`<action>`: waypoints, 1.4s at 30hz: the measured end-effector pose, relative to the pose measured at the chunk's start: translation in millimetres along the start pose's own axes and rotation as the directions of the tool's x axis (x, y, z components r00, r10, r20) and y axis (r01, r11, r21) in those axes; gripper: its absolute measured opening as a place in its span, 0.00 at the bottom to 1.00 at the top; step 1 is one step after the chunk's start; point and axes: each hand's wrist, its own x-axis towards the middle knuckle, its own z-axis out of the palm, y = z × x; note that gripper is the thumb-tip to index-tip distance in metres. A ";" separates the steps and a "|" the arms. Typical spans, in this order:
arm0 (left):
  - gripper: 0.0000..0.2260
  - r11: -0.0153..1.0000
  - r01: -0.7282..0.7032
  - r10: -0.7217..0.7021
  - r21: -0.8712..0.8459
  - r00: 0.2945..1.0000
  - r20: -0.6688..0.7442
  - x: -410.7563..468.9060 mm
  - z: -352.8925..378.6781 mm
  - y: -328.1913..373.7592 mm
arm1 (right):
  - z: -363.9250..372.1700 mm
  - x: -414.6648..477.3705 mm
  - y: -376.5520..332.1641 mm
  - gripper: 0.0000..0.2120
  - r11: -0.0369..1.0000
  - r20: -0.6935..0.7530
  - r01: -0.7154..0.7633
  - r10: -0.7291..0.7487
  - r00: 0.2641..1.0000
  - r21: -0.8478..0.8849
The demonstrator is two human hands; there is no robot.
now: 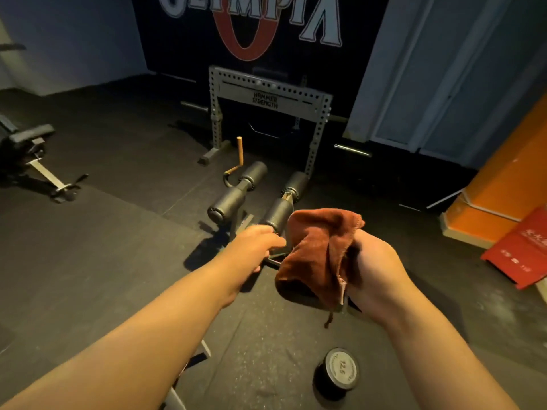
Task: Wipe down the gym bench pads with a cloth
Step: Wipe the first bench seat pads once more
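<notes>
The right hand (371,269) gripped a rust-brown cloth (315,255), its fingers curled round a bunched edge, so that the cloth hung loose in the air between the two hands, above the dark rubber floor (97,261). The left hand (256,245) reached forward with its back to the camera, its fingertips just at the near end of the nearest roller pad (278,214). The fingers were hidden behind the hand, so I cannot tell whether they gripped anything or only touched it. The cloth was just beside that pad's near end but did not plainly touch it. Three more black roller pads stood in the same cluster: one to the left (226,202), one beyond it (254,173), and one at the back right (296,182). An orange-gripped handle (239,152) rose upright just behind them. Farther back stood a perforated grey rack (266,99) marked "Hammer Strength", before a dark wall with a large painted logo (245,22). A second bench (26,140) stood well apart at the left. A dumbbell (340,369) marked 12.5 lay on the floor near the right forearm, and a red box (521,253) lay beside an orange column (509,179).
</notes>
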 end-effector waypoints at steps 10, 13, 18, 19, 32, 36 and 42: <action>0.17 0.927 0.101 0.001 -0.360 0.962 0.272 111.6 55.4 42.6 | -81.7 75.6 -37.1 0.27 0.954 0.112 -0.124 0.096 0.989 0.274; 0.21 0.951 -0.011 0.081 -0.308 0.973 0.217 146.8 78.3 57.8 | -115.6 99.9 -38.6 0.16 0.999 -0.069 -0.011 0.008 0.998 -0.036; 0.18 0.997 -0.062 0.071 -0.054 0.980 0.184 208.8 118.2 45.1 | -154.2 131.6 -10.6 0.11 0.946 -0.250 0.084 -0.167 0.954 -0.312; 0.16 0.999 -0.051 0.050 -0.001 0.981 0.186 219.6 125.8 36.4 | -159.0 138.0 2.0 0.12 0.943 -0.261 0.065 -0.156 0.953 -0.327; 0.03 0.854 0.097 -0.253 0.511 0.936 0.244 344.6 164.6 -8.5 | -218.8 223.0 66.3 0.08 0.931 -0.338 -0.246 0.147 0.929 -0.270; 0.08 0.842 0.137 -0.287 0.521 0.933 0.218 394.8 161.8 0.2 | -225.4 276.9 65.2 0.09 0.893 -0.385 -0.320 0.187 0.904 -0.318; 0.10 0.862 0.200 -0.296 0.466 0.944 0.142 479.3 146.0 13.1 | -224.1 387.3 63.4 0.13 0.884 -0.356 -0.380 0.274 0.893 -0.272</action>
